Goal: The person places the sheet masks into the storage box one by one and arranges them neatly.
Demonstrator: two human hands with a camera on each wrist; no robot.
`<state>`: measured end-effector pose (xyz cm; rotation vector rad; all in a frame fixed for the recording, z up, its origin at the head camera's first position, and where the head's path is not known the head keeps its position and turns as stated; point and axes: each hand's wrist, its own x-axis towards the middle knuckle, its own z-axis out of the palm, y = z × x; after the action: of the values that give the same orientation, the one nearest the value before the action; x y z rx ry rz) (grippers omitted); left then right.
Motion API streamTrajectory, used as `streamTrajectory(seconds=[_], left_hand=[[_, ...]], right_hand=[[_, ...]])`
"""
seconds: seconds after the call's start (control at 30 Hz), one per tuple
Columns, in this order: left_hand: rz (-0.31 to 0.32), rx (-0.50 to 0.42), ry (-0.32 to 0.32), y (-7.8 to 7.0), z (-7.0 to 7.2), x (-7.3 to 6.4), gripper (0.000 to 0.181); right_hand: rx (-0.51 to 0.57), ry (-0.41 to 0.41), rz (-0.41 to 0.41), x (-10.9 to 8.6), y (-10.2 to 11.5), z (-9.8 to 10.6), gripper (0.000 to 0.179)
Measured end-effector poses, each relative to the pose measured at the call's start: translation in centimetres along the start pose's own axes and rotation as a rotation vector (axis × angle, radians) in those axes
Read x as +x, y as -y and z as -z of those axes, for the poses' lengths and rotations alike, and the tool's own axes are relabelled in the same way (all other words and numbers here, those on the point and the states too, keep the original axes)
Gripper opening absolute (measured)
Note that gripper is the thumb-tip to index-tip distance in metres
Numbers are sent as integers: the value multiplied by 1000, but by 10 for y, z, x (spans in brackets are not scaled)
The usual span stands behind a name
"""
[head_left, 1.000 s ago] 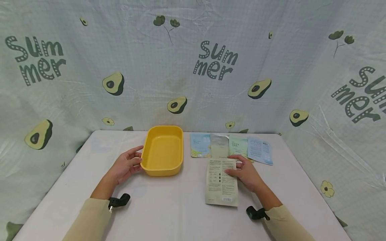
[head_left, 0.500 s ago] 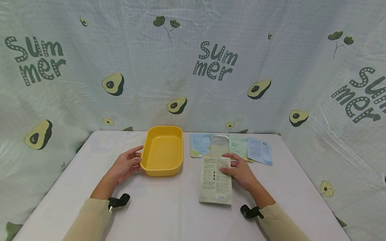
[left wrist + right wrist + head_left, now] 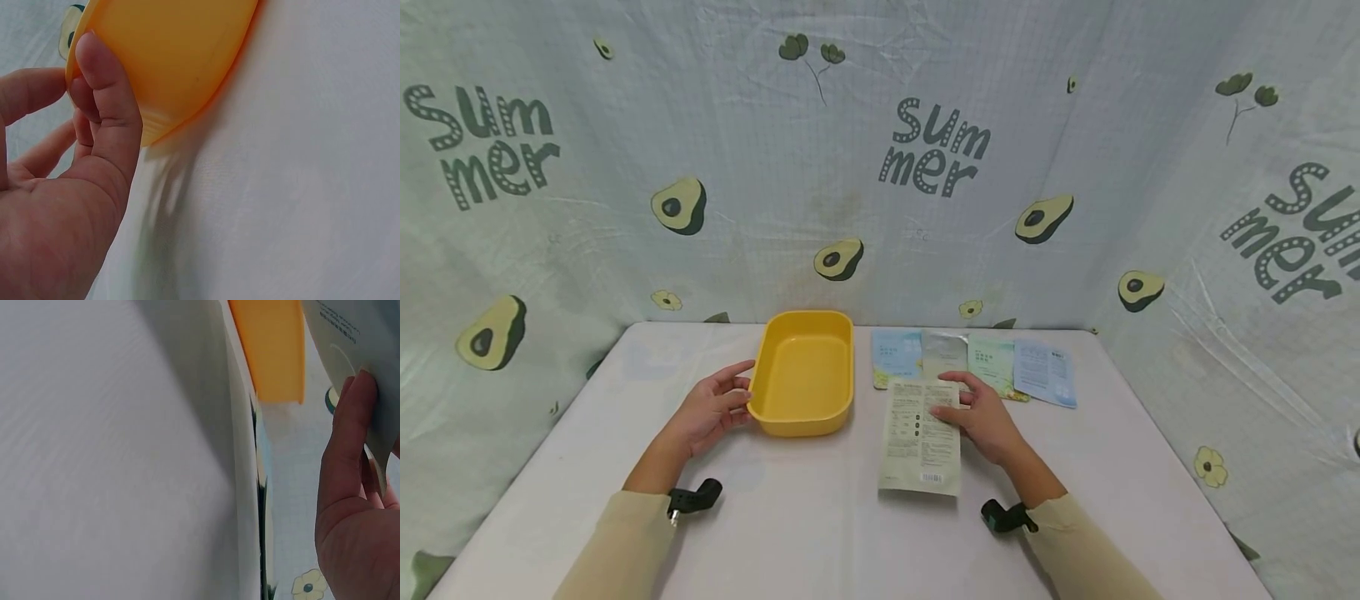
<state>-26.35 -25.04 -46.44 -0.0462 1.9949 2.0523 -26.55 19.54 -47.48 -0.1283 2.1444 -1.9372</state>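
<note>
In the head view my right hand holds a pale green-beige printed sachet by its right edge, thumb on the front and fingers behind. Small text and a barcode cover the side facing me. The right wrist view shows the sachet pinched between thumb and fingers. My left hand touches the left side of a yellow rectangular bin, fingers loosely bent. In the left wrist view, the left thumb lies against the bin's outer wall, with the index fingertip at its rim.
Behind the held sachet lie a blue sachet, a silvery one, a green one and a light-blue one, in a row at the table's back edge. A patterned cloth hangs behind the white table.
My right hand has carried the sachet left and slightly away from me, closer to the bin. The left hand and the bin keep their places.
</note>
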Motion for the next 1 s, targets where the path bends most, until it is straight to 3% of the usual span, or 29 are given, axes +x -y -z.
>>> streamTrajectory(seconds=[0.87,1.0], left_hand=[[8,-6,5,0,1,1,73],[1,-24,11,-1,1,3,72]], right_hand=[[12,27,24,27,26,-32,67],[52,26,19,35,32,-37,64]])
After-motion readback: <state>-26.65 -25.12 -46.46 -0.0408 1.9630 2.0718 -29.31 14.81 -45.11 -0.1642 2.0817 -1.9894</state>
